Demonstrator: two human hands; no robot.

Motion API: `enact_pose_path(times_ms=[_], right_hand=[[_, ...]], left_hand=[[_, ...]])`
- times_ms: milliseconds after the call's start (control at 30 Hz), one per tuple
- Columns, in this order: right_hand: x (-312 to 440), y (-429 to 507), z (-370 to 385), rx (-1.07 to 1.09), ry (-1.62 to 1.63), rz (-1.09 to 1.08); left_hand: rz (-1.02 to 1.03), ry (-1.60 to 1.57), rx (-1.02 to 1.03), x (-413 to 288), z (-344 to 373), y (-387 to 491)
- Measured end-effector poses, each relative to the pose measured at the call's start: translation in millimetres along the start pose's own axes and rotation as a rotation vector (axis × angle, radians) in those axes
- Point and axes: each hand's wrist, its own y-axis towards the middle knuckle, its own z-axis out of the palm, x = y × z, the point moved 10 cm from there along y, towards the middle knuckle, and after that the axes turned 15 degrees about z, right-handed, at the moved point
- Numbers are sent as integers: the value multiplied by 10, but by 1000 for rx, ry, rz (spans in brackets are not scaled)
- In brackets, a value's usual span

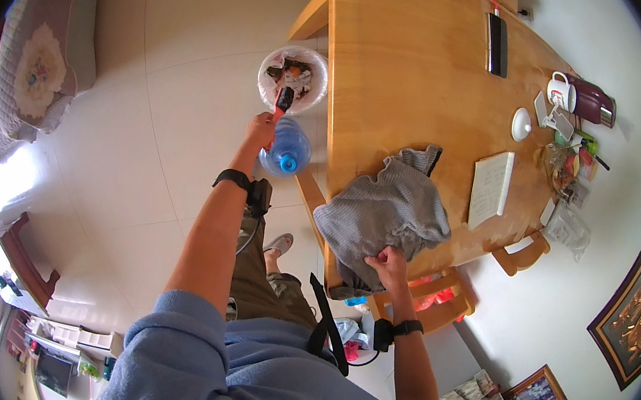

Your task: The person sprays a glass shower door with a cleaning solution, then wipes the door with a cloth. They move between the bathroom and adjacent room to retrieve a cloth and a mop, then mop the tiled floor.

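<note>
My left hand [260, 130] is closed around the red handle of a small brush-like tool [285, 99] with a dark head. That head is over a round waste bin [263, 83] lined with thin plastic, which holds scraps and crumpled paper. Close beside the hand, a large clear blue plastic bottle [287, 148] is on the floor. On the wooden table [401, 74], a grey ribbed knit garment [380, 211] lies rumpled near the corner. My right hand [389, 266] pinches its near edge between thumb and fingers.
Farther over on the table are an open notebook [489, 189], a white lid [520, 124], a white mug [561, 92], a maroon kettle-like vessel [591, 101] and a black phone-like device [496, 45] on a red cable. Wooden chairs [519, 255] stand at the table's edge.
</note>
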Motion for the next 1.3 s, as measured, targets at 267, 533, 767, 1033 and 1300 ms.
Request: enact_pose_path(times_ms=[267, 533, 767, 1033, 1300], right_hand=[[42, -20, -27, 42, -13, 90], [36, -51, -18, 15, 7, 70], [-20, -51, -2, 8, -53, 114], [74, -70, -14, 31, 1, 84], [-98, -68, 38, 65, 50, 172]], left_hand=[[-55, -163, -39, 384, 125, 174], [1, 218, -58, 787, 120, 322], [-10, 247, -3, 1014, 203, 480], [75, 228, -8, 1076, 527, 693], [176, 319, -55, 938, 974, 806]])
